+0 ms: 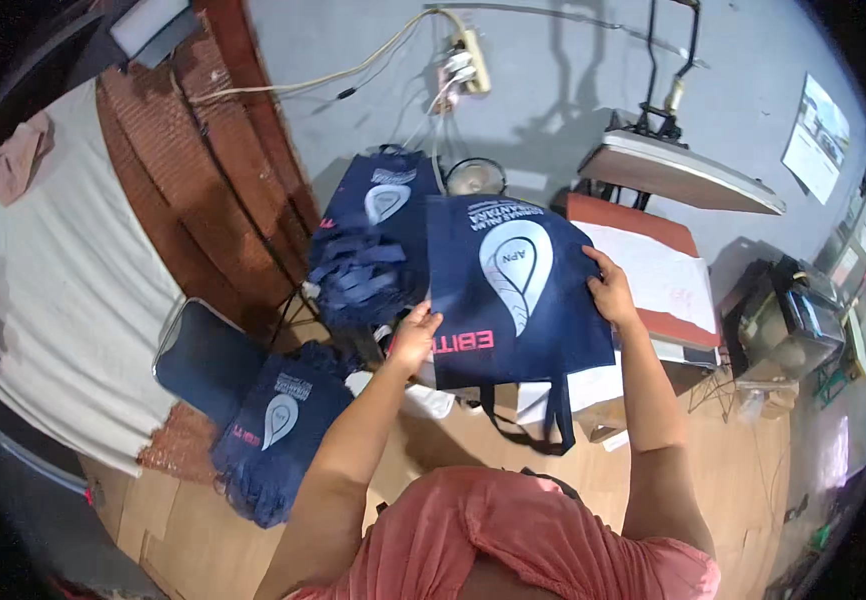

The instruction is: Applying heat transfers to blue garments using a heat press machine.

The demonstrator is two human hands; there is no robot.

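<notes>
A navy fabric tote bag (463, 270) with a pale teardrop print and pink lettering is held up between both hands, its handles hanging toward me. My left hand (416, 337) pinches its left edge, and my right hand (611, 289) grips the right edge. Behind it, at the right, stands a heat press with its upper plate (684, 172) raised; a white sheet (646, 270) lies over its orange-red lower pad (628, 221). Left of the held bag is a stack of similar navy bags (358, 262). Another pile of navy bags (283, 435) rests on a chair at the lower left.
A power strip (475, 64) with plugs and cables hangs on the wall. The metal-framed chair (207, 360) stands at left beside a white cloth (80, 285). A small fan (475, 177) is behind the bags. At right are a dark boxy case (800, 322) and a cardboard box (770, 394).
</notes>
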